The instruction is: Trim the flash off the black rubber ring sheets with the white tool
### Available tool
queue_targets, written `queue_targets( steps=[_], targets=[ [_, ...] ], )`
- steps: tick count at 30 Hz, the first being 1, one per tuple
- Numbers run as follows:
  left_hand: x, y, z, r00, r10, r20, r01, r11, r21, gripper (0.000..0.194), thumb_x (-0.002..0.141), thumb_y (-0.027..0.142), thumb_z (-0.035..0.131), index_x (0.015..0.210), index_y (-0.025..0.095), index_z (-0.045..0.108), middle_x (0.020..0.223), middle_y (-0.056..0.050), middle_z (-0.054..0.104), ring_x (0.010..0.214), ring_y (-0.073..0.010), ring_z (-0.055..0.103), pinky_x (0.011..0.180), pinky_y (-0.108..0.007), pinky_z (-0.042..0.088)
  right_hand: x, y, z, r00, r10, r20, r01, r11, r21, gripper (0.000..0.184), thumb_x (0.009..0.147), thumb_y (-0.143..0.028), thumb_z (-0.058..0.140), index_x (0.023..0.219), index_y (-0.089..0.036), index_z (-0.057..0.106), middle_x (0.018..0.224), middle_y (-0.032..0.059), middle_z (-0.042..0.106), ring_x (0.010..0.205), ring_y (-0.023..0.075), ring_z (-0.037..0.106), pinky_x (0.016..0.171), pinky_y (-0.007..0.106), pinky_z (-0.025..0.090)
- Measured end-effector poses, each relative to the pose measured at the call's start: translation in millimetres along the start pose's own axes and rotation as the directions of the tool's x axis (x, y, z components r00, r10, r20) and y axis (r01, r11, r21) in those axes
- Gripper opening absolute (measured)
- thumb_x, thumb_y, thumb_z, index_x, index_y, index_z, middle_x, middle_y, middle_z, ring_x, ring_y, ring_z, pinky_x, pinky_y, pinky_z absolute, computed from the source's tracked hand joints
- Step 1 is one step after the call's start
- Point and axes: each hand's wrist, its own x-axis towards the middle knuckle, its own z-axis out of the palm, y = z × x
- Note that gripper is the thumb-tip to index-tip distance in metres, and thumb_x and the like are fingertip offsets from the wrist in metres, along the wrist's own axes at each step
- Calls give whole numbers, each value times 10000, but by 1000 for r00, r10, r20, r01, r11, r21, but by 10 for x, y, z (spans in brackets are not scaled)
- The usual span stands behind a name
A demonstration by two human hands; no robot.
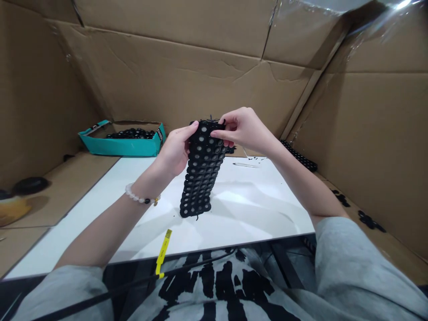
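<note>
A black rubber sheet of joined rings (200, 176) hangs upright above a white board (254, 209), its lower end near the board. My left hand (175, 149) grips the sheet's upper left edge, thumb on the front. My right hand (242, 129) pinches the sheet's top right corner with its fingers closed. A bead bracelet sits on my left wrist.
A teal box (122, 145) with several loose black rings stands at the back left. Another black ring strip (299, 156) lies at the right by the cardboard wall (377, 147). Small black pieces (369, 220) lie on the right. A thin metal tool (245, 165) rests on the board.
</note>
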Motion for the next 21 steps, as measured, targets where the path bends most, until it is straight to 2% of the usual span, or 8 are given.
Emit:
queue_targets(
  steps=[5, 10, 16, 19, 21],
  targets=[
    [24, 15, -20, 999, -19, -29, 19, 1000, -5, 241, 782, 434, 715, 867, 208, 705, 782, -28, 737, 781, -252, 719, 567, -297, 531, -17, -156, -55, 998, -38, 47, 41, 996, -77, 336, 800, -422, 772, 657, -173, 598, 621, 0, 568, 737, 173, 618, 762, 346, 506],
    [47, 23, -45, 1000, -20, -6, 20, 1000, 8, 240, 798, 426, 690, 866, 195, 684, 740, -27, 710, 745, -241, 709, 554, -294, 514, -5, -278, -136, 990, -65, 122, 95, 961, -261, 291, 851, -377, 725, 691, -155, 625, 623, -15, 581, 729, 146, 607, 751, 299, 473],
    [-33, 65, -17, 999, -3, 34, 3, 1000, -5, 280, 856, 455, 648, 816, 180, 676, 754, -31, 712, 820, -223, 706, 612, -267, 515, 93, -295, -73, 993, -88, 76, 114, 867, -486, 323, 877, -388, 691, 662, -176, 578, 606, 4, 599, 701, 152, 573, 712, 304, 430],
    [-47, 61, -2, 998, 22, 63, -23, 1000, 20, 316, 829, 486, 703, 793, 172, 685, 755, -44, 723, 848, -237, 708, 662, -275, 523, 179, -227, -55, 992, -116, 52, 126, 832, -541, 331, 873, -429, 690, 684, -183, 574, 636, 16, 594, 738, 168, 566, 709, 309, 406],
    [-36, 61, 10, 998, 22, 54, -24, 999, 33, 272, 807, 432, 748, 792, 166, 697, 754, -48, 731, 841, -236, 706, 683, -282, 525, 220, -164, -98, 990, -135, 40, 134, 811, -570, 352, 840, -464, 720, 699, -182, 565, 657, 14, 568, 751, 169, 547, 698, 306, 383]
  ],
)
